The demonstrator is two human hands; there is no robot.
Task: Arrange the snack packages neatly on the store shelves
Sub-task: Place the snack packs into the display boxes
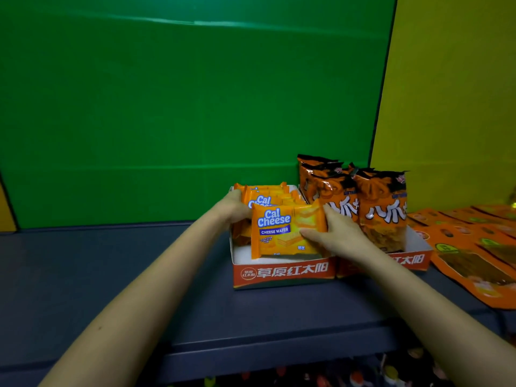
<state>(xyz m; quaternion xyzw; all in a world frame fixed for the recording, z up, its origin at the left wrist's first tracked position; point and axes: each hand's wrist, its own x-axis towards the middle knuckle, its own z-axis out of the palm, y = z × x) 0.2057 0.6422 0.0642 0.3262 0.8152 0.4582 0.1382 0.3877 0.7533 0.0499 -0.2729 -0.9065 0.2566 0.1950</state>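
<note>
Head view takes in a green wall behind a dark shelf, with most of the shelf's left side bare. Off to the right, flat orange pouches lie overlapping and loose; those look unsorted to me. Nearer the middle, two red-fronted trays stand side by side, touching. The right tray holds chip bags standing upright in a row, which looks finished. The left tray has a row of wafer packs filed toward the back, with white floor showing at the front – so I'd judge it partly filled.

One pack stands at the front of that row, face out, between both hands. The right hand pinches its right edge, thumb across the front and fingers behind. The left hand sits against the left side of the packs, half hidden – whether it grips or just steadies them, I can't tell.
</note>
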